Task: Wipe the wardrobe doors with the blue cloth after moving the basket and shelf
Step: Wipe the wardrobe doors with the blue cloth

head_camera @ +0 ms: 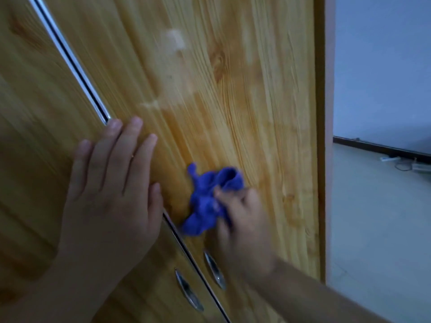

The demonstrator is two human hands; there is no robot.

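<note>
Blue-grey wall (382, 66) right of yellow wood-grain wardrobe doors (233, 101). The right hand (242, 220) clamps crumpled blue cloth (205, 201) against right door (268, 136); left hand (109, 190) flat, fingers straight, on left door (35, 136). Better: flatten cloth, stroke along grain.

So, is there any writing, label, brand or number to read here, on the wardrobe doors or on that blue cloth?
Nothing readable anywhere in this view.
On the wardrobe doors: only wood grain; the pale square patch shows no writing.
On the blue cloth in the right hand: no label shows.
The small white things by the far wall: too small and blurred to tell.
</note>
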